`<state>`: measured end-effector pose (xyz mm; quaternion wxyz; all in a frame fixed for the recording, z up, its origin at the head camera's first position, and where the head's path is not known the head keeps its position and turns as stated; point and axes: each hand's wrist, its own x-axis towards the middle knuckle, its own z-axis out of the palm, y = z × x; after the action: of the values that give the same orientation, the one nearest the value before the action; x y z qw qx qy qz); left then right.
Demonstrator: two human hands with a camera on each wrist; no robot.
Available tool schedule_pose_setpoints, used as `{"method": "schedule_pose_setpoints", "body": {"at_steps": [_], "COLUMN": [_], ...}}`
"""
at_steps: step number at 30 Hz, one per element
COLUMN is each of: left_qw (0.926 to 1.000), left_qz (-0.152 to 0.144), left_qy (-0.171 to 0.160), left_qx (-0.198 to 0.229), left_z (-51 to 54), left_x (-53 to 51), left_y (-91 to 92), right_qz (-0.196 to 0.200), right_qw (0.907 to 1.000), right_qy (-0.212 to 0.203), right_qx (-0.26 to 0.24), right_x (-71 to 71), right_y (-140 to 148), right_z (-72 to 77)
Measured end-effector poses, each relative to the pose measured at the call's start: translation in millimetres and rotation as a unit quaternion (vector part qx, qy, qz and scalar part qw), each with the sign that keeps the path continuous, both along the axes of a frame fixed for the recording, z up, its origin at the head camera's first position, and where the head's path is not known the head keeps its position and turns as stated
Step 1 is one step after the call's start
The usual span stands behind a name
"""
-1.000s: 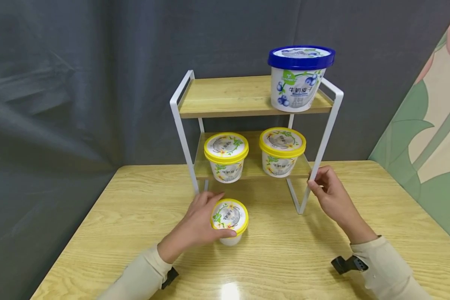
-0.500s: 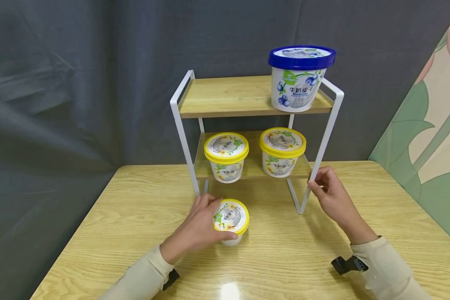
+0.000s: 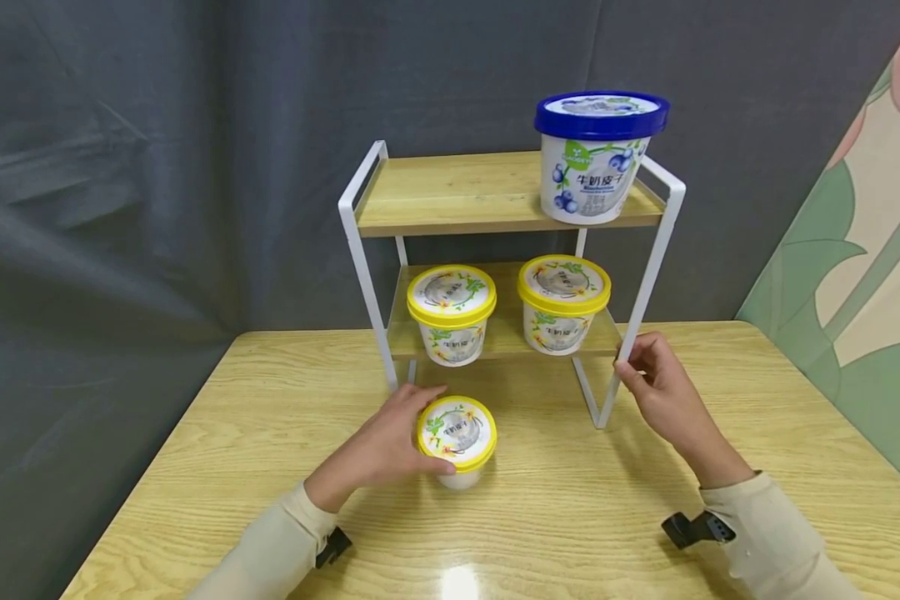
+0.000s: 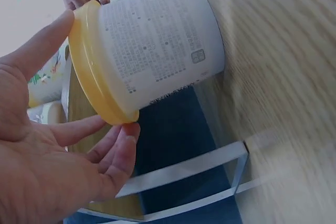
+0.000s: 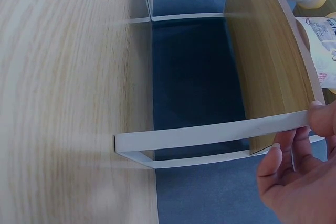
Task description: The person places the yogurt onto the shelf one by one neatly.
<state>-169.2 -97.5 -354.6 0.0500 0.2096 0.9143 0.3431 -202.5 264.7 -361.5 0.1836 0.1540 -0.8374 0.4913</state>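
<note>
My left hand holds a white tub with a yellow lid by the lid's rim, in front of the shelf rack on the table. In the left wrist view, thumb and fingers lie on opposite sides of that yellow-lidded tub, whose side carries small print. My right hand pinches the white front leg of the two-tier rack, just below its lower board. The right wrist view shows the thumb on the metal leg and the fingers curled behind it.
On the lower board stand two more yellow-lidded tubs, one left and one right. A bigger blue-lidded tub stands at the right of the upper board. Behind the table hangs a dark cloth.
My left hand has shifted slightly left, showing more of the tub's lid, and the tub has barely moved. My right hand stays on the rack leg.
</note>
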Motion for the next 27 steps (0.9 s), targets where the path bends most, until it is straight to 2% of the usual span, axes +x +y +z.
{"method": "schedule_pose_setpoints", "body": {"at_steps": [8,16,20,27], "left_qw": [0.9953,0.9788,0.9673,0.9334], "left_qz": [-0.033,-0.071,-0.076,-0.096], "left_qy": [-0.051,-0.122,-0.157,-0.231], "left_qx": [0.075,0.148,0.184,0.257], "left_z": [-6.3,-15.1,-18.0,-25.5], "left_x": [-10.8,-24.5,-29.2,-34.6], "left_y": [-8.7,-18.8,-23.4,-28.0], "right_qz": [0.001,0.000,0.001,0.003], "right_qw": [1.0000,1.0000,1.0000,1.0000], "right_qy": [0.001,0.001,0.001,0.003], "right_qx": [0.000,-0.003,-0.006,-0.007], "right_x": [0.0,-0.1,-0.1,-0.2], "right_y": [0.2,-0.3,-0.6,0.0], "right_z": [-0.3,-0.4,-0.2,-0.1]}}
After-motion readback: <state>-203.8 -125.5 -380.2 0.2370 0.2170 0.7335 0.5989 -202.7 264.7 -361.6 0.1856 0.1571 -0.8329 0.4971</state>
